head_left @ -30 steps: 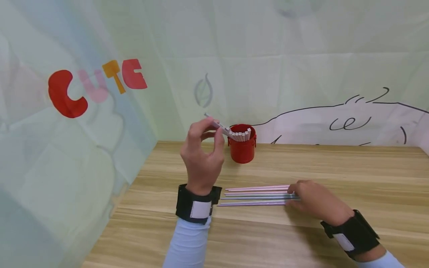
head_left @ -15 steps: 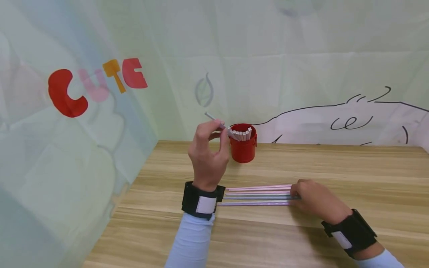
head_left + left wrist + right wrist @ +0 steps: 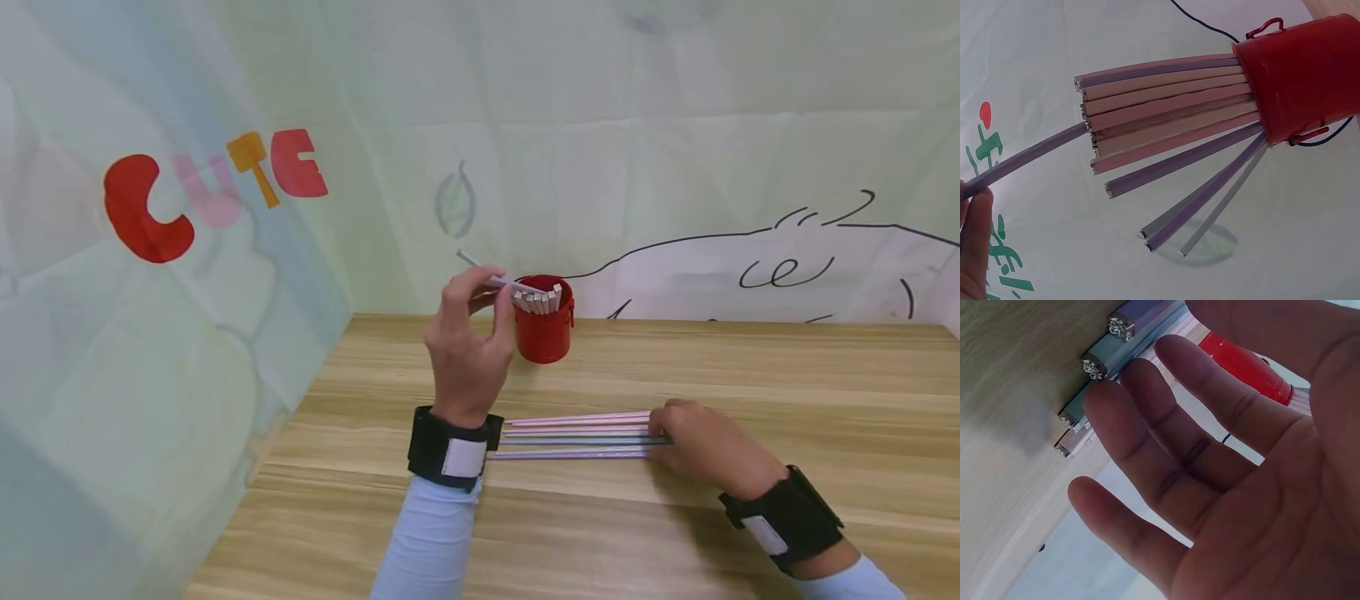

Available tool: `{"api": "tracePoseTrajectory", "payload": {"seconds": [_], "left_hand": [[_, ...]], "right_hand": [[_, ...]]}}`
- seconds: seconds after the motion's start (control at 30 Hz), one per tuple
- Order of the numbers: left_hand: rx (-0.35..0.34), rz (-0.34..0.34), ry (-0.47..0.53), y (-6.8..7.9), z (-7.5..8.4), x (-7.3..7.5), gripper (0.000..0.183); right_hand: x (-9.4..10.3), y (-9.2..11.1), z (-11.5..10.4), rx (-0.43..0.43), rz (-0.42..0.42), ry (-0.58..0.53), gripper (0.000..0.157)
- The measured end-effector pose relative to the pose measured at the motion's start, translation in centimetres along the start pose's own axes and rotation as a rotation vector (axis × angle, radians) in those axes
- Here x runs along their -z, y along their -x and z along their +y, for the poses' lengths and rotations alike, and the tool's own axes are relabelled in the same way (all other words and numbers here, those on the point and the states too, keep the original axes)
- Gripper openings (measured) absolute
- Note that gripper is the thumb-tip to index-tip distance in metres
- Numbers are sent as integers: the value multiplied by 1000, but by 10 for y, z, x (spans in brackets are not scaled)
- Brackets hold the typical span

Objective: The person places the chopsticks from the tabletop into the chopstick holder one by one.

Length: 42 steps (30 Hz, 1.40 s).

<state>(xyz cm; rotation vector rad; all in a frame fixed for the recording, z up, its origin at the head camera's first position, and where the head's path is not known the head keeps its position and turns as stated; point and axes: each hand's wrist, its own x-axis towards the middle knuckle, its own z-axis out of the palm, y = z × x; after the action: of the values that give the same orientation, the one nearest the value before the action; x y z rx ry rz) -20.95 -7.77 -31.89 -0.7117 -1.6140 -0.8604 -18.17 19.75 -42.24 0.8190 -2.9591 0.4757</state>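
Note:
My left hand (image 3: 468, 358) pinches a long thin purple stick (image 3: 1038, 150) between thumb and fingers, beside the red bucket (image 3: 543, 340). In the head view that stick slants down to the right, its lower end overlapping the bucket's mouth. Inside the bucket stands a bunch of similar square-sided sticks (image 3: 1160, 119) in pink, beige, purple and grey, their ends crinkled and silvery. My right hand (image 3: 708, 446) reaches over the right ends of a row of pink and purple sticks (image 3: 573, 455) lying on the table, thumb and fingertips either side of a blue-green stick (image 3: 1107, 355).
The wood-grain table (image 3: 600, 525) runs back to a pale printed cloth (image 3: 675, 167). Another cloth side with coloured letters (image 3: 153, 208) rises at the left. The bucket stands close to the back cloth and has small side handles (image 3: 1266, 26).
My left hand has shifted slightly right towards the bucket, and the stick's lower end now lies across the bunch's tops. My right hand has hardly moved at the row.

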Motion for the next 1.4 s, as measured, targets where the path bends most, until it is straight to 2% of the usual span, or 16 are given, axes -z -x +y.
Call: {"api": "tracePoseTrajectory", "payload": {"seconds": [0.23, 0.43, 0.7, 0.97, 1.1, 1.4], "left_hand": [[-10, -47, -29, 3, -1, -4, 43], [-2, -127, -107, 2, 0, -6, 27], [-2, -112, -107, -2, 2, -2, 19], [-12, -125, -104, -2, 1, -2, 20], [-16, -124, -109, -1, 1, -1, 19], [-12, -141, -84, -2, 6, 0, 14]], "right_hand": [[0, 0, -1, -23, -13, -9, 19], [1, 0, 0, -14, -17, 5, 17], [3, 1, 1, 27, 0, 67, 18], [5, 1, 4, 10, -51, 20, 19], [6, 1, 4, 31, -71, 28, 18], [13, 5, 4, 79, -51, -5, 16]]}}
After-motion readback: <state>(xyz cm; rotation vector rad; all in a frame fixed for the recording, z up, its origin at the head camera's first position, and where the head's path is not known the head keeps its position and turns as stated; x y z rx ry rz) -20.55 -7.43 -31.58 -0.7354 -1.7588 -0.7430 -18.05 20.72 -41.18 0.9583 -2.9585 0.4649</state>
